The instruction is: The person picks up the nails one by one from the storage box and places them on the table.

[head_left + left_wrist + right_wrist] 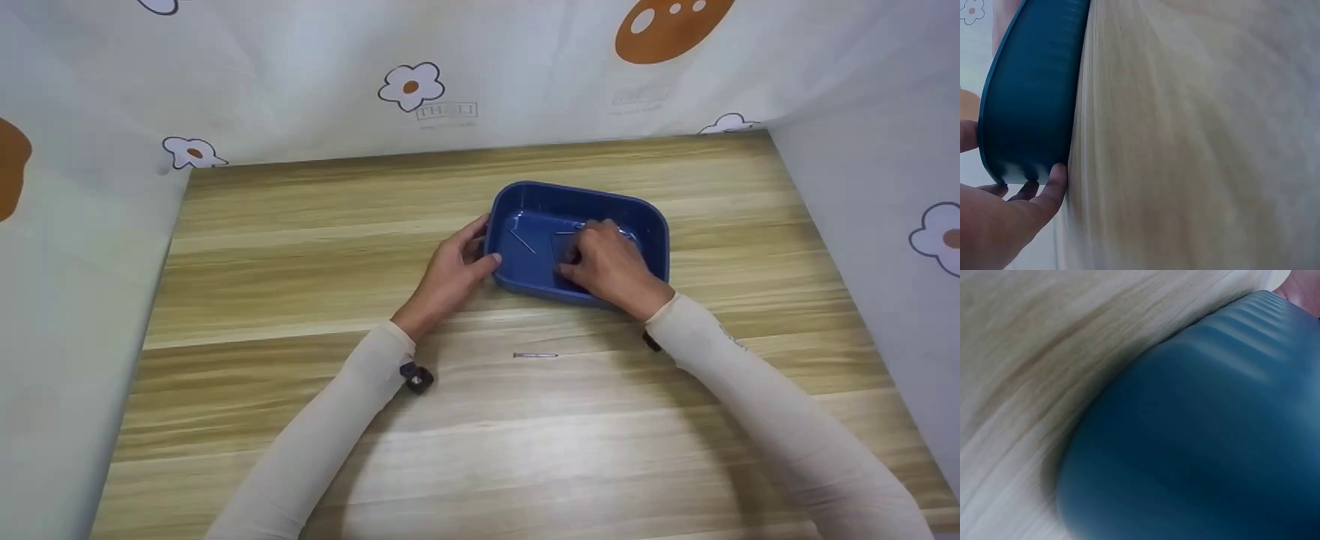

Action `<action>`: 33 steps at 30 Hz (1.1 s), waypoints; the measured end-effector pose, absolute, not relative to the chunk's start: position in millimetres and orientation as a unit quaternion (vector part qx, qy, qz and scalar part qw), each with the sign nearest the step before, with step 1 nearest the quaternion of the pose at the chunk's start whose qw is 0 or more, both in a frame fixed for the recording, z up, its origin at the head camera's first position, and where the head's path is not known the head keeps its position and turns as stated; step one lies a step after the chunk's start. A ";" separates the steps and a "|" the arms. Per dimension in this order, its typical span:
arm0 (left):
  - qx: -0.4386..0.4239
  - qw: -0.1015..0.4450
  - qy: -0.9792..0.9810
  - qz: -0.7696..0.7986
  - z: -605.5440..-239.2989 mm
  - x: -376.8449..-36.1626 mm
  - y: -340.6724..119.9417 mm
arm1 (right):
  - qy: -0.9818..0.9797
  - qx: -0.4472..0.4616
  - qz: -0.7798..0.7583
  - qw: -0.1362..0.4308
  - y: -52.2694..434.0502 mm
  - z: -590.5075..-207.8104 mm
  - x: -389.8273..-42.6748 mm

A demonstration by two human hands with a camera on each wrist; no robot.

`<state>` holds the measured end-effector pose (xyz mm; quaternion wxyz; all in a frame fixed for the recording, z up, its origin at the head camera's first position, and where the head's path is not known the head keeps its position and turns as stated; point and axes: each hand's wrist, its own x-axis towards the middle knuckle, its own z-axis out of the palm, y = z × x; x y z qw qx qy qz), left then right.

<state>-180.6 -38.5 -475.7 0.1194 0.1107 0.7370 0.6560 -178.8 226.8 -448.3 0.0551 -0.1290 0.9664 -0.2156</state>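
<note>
A blue plastic bin (525, 289) with rounded corners sits on the table. My left hand (448, 276) holds its left end, the thumb at the rim and the fingers against the outer wall, as the left wrist view also shows. My right hand (611, 262) reaches down inside the bin with bent fingers; the hand itself hides the fingertips, so I cannot tell whether they pinch anything. A thin nail (522, 241) lies on the bin floor left of that hand. More thin metal pieces (566, 233) show beside its fingers. The bin's outer wall (1196, 439) fills much of the right wrist view.
A single nail (535, 355) lies on the wood-grain table (300, 285) in front of the bin. Pale, flower-printed sheeting (322, 90) rises along the back and both sides of the table.
</note>
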 end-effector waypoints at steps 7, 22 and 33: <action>0.110 0.121 0.737 0.656 -475.4 -180.0 -39.5 | 0.967 -0.137 -0.213 0.043 226.3 -449.7 -179.8; 0.108 0.110 0.739 0.656 -476.3 -180.4 -39.2 | 0.966 -0.124 -0.224 0.040 231.0 -451.0 -180.6; 0.109 0.114 0.742 0.651 -476.6 -180.1 -40.1 | 0.958 -0.130 -0.253 0.028 235.1 -447.0 -176.6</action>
